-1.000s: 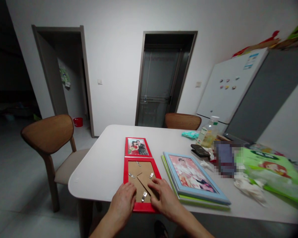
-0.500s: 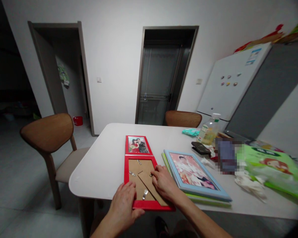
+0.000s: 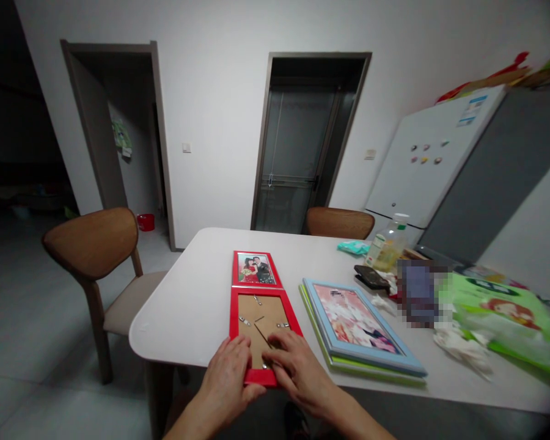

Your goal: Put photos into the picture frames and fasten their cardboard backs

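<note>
A red photo frame [image 3: 233,318] lies face down near the table's front edge, its brown backing board [image 3: 252,308] showing several small metal clips and a folded-out stand flap. My left hand [image 3: 224,373] grips the frame's lower left corner, fingers on the side rail and thumb at the bottom rail. Over the lower right part, my right hand [image 3: 297,370] has bent fingers pressed on the bottom metal clip [image 3: 264,366], mostly covering it. Directly beyond, a second red frame [image 3: 255,269] lies face up with a photo of a couple.
Right of the hands, a light blue frame [image 3: 323,321] rests on a green one [image 3: 311,311]. Farther right are a bottle [image 3: 387,247], a black wallet-like item [image 3: 371,277], crumpled tissues [image 3: 461,348] and a green packet [image 3: 508,311]. Wooden chairs [image 3: 96,241] stand around the white table [image 3: 183,305].
My right hand has moved from the right-side clip down and left to the bottom clip. The right clip now shows uncovered. My left hand keeps its place on the corner.
</note>
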The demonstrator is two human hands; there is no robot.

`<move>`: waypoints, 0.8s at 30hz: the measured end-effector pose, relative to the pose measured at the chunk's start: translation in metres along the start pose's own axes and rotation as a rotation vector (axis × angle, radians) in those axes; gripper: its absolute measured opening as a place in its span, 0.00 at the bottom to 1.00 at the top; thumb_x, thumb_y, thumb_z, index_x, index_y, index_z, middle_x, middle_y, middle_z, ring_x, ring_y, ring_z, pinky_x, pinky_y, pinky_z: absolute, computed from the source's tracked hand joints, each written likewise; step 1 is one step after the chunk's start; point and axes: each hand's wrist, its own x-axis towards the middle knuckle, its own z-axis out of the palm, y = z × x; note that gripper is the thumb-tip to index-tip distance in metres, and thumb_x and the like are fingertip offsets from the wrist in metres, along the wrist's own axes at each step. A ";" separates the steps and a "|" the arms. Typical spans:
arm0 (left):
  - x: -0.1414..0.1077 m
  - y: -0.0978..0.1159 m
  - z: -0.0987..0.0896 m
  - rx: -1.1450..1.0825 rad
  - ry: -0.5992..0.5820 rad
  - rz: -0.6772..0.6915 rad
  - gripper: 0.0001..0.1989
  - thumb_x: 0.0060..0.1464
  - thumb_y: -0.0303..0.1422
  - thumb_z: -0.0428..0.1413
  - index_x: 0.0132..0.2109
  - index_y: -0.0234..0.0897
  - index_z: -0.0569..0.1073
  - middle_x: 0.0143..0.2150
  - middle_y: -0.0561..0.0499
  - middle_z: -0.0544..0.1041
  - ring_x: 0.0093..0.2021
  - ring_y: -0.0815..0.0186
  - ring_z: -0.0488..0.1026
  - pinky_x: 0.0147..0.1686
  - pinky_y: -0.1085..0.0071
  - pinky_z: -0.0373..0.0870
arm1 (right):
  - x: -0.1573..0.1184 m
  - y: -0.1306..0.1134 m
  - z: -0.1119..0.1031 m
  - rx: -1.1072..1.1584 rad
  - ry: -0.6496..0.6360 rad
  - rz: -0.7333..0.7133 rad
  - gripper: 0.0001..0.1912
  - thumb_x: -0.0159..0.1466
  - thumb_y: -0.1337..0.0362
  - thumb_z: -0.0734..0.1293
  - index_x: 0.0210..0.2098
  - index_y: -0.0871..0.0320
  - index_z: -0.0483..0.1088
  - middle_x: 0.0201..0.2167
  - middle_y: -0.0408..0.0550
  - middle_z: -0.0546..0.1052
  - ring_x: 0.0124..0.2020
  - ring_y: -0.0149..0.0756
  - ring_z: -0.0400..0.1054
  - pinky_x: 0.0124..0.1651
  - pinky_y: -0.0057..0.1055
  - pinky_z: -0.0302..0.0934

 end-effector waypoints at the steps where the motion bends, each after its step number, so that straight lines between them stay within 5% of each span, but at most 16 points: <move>1: 0.000 0.000 0.000 0.004 -0.005 -0.002 0.22 0.37 0.35 0.61 0.42 0.33 0.68 0.53 0.40 0.65 0.54 0.55 0.59 0.54 0.57 0.53 | -0.002 -0.005 -0.001 0.006 -0.020 -0.028 0.12 0.56 0.68 0.57 0.34 0.52 0.69 0.40 0.46 0.66 0.43 0.36 0.56 0.46 0.34 0.50; 10: 0.001 0.002 -0.002 0.006 -0.028 -0.014 0.25 0.39 0.37 0.59 0.45 0.31 0.67 0.53 0.39 0.64 0.54 0.56 0.58 0.54 0.58 0.53 | -0.004 -0.008 -0.005 0.050 -0.043 -0.074 0.10 0.57 0.66 0.57 0.34 0.54 0.69 0.39 0.47 0.67 0.43 0.36 0.56 0.46 0.35 0.50; 15: -0.002 0.000 -0.003 -0.009 -0.033 0.004 0.27 0.38 0.34 0.59 0.48 0.29 0.65 0.53 0.39 0.64 0.54 0.56 0.58 0.54 0.58 0.53 | 0.029 -0.003 0.009 0.080 -0.010 0.045 0.16 0.59 0.66 0.54 0.43 0.57 0.66 0.39 0.51 0.68 0.40 0.35 0.59 0.43 0.30 0.52; 20: -0.003 -0.003 -0.001 -0.045 -0.027 0.012 0.32 0.38 0.33 0.59 0.51 0.26 0.62 0.53 0.37 0.64 0.54 0.56 0.59 0.54 0.59 0.53 | 0.067 0.002 0.027 -0.052 -0.008 0.090 0.14 0.58 0.68 0.55 0.36 0.58 0.71 0.33 0.49 0.69 0.37 0.35 0.58 0.40 0.29 0.50; 24: -0.002 -0.006 0.001 -0.082 -0.007 0.022 0.28 0.37 0.32 0.60 0.49 0.28 0.64 0.53 0.38 0.64 0.54 0.56 0.59 0.54 0.59 0.53 | 0.073 0.005 0.033 -0.054 -0.020 0.071 0.13 0.58 0.68 0.56 0.32 0.57 0.72 0.30 0.47 0.69 0.35 0.33 0.58 0.37 0.28 0.48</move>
